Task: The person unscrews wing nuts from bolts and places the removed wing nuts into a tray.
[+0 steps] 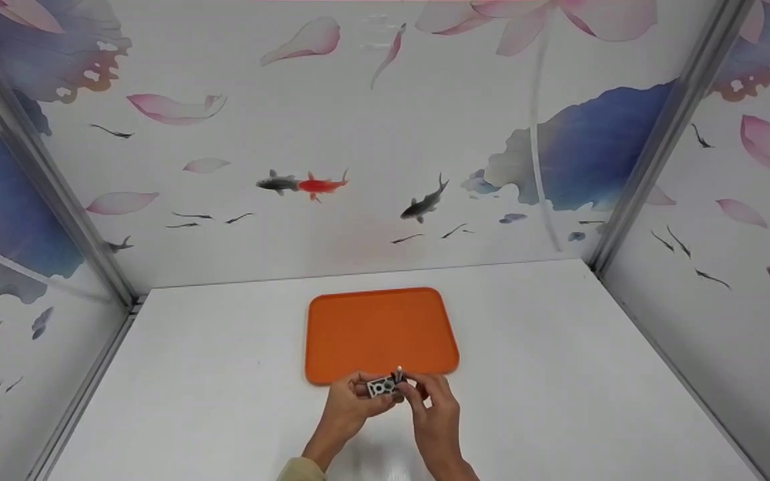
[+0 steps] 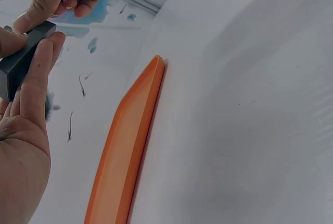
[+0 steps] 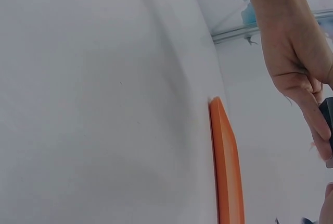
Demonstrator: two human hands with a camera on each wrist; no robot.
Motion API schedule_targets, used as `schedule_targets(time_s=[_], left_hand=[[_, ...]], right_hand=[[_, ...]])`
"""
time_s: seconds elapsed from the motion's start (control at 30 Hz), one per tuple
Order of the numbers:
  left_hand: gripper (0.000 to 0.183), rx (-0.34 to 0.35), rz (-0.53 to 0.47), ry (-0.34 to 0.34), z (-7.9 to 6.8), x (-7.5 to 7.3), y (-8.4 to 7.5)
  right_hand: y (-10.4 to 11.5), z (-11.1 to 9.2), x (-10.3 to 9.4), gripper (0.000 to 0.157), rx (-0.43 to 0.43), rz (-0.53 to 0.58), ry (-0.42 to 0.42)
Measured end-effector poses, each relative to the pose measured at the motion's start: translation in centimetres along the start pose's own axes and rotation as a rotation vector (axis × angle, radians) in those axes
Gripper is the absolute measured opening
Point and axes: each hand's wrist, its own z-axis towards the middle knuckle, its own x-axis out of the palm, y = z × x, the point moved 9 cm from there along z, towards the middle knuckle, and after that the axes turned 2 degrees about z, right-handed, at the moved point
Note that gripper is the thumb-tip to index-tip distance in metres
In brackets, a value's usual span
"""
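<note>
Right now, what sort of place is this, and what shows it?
Probably a work booth: printed walls stand on three sides of a white table, with metal posts where they meet.

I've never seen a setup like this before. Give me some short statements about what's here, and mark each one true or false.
1. The left hand holds a small block. True.
2. The tray is blue. False: it is orange.
3. The tray lies on a white table. True.
4. The right hand lies flat on the table. False: it is raised, at one end of the small block.
5. A red fish shows on the back wall. True.
6. The small block lies in the tray. False: it is held up off the tray.
</note>
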Motion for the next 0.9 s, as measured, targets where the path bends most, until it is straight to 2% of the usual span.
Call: schedule_targets(time_s=[0.23,0.7,0.9], left_hand=[[0.04,0.0,0.023,-0.005,-0.1,0.1,0.1],[0.039,0.002,0.037,0.003,-0.2,0.2,0.0],[0.038,0.007,0.035,0.004,-0.4,0.2,0.0]], right_hand=[[-0.5,0.0,-0.3,0.013,0.05,0.017,-0.02],[-0.2,0.0,-1.0,0.012,0.007,0.028,-0.097],[-0.3,0.0,-1.1,0.012,0.008,0.02,-0.094]])
